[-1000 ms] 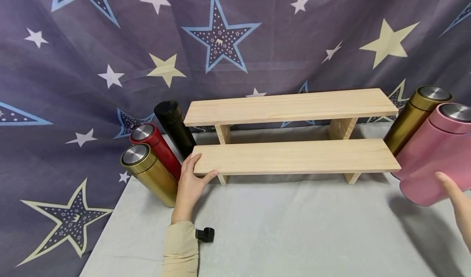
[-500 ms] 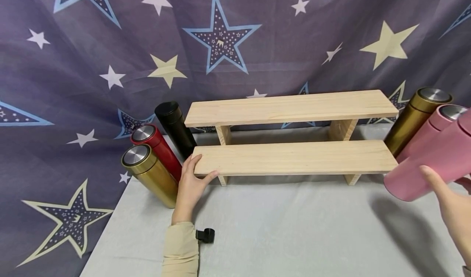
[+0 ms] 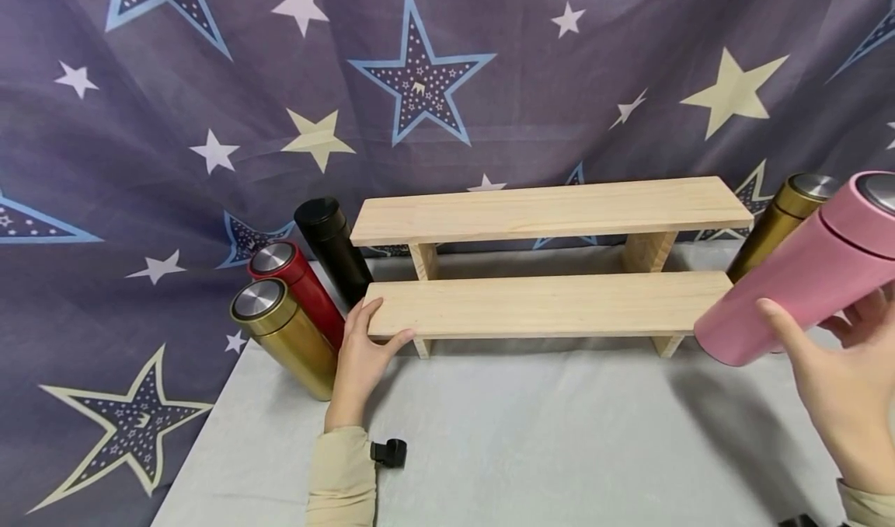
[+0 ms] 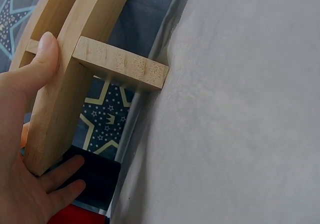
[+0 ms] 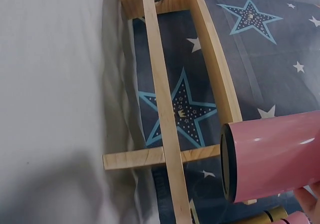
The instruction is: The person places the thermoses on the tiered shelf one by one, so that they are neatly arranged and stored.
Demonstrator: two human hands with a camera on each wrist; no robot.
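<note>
The person's right hand (image 3: 842, 383) grips a pink cylindrical bottle with a metal-topped lid (image 3: 800, 274), thumb on the near side, fingers behind. The bottle hangs tilted above a pale grey cloth-covered table (image 3: 545, 441): its long axis slants, base low toward the left, lid high toward the right. The base stands at the right end of the lower pale wooden board (image 3: 552, 305); whether they touch, I cannot tell. The left hand (image 3: 360, 356), well apart from the bottle, holds that board's left front corner between thumb and fingers. Just beyond that hand stand a gold metallic bottle (image 3: 294, 340), a red bottle (image 3: 308, 294) and a matt black bottle (image 3: 336, 247). Farther back run the upper pale wooden board (image 3: 552, 208) and, at its right, another gold bottle (image 3: 783, 212), partly hidden. A purple star-printed cloth (image 3: 517, 115) hangs behind everything.
</note>
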